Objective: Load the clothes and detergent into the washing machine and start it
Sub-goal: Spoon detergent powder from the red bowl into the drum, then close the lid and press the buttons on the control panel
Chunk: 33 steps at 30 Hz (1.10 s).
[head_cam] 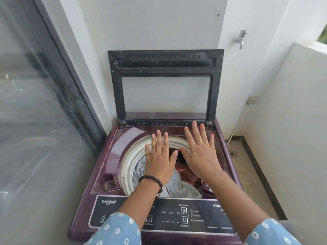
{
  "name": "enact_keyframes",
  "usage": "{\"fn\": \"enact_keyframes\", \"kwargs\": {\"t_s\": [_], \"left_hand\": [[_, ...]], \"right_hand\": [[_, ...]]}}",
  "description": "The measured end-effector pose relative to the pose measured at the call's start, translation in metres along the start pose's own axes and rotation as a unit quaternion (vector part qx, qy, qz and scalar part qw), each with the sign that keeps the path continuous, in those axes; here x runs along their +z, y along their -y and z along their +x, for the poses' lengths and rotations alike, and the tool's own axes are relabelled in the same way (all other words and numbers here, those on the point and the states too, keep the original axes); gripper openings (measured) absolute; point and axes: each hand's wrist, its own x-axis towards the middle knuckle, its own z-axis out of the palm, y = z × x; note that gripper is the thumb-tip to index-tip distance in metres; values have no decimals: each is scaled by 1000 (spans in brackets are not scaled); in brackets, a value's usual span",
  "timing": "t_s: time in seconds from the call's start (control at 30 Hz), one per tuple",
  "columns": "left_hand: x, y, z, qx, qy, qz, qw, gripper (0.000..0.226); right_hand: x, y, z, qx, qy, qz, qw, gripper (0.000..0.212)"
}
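maroon washing machine [109, 152] stands lid [165, 85] up, clothes [174, 183] already in its drum. left hand [159, 163] and right hand [201, 154] hover over the drum, fingers spread, empty. loading looks done; detergent probably next, none in sight.

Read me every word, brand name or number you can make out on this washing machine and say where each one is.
"Whirlpool": brand name, left end of the control panel.
"White...": right end of the panel, cut off by the right forearm.
"Water Level": under the lower square button, roughly legible.
"6": lower left of the panel; small print beneath is unreadable.
The remaining panel labels, including the heading above the upper button, are too small and blurred to read.
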Motion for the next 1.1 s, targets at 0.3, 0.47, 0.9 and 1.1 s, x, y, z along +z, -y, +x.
{"fn": "enact_keyframes", "kwargs": {"t_s": [0.3, 0.47, 0.9, 1.1], "left_hand": [[-26, 43, 10, -86, -37, 23, 995, 80], [-18, 48, 4, -109, -22, 47, 993, 75], [-23, 38, 8, -102, -11, 63, 993, 64], [-24, 43, 15, -80, -1, 66, 995, 62]], "right_hand": [[11, 47, 47, -105, 7, 40, 994, 66], [22, 45, 59, -114, 16, 54, 992, 66], [30, 28, 64, -107, 1, 100, 989, 67], [36, 23, 60, -73, 12, 94, 993, 68]]}}
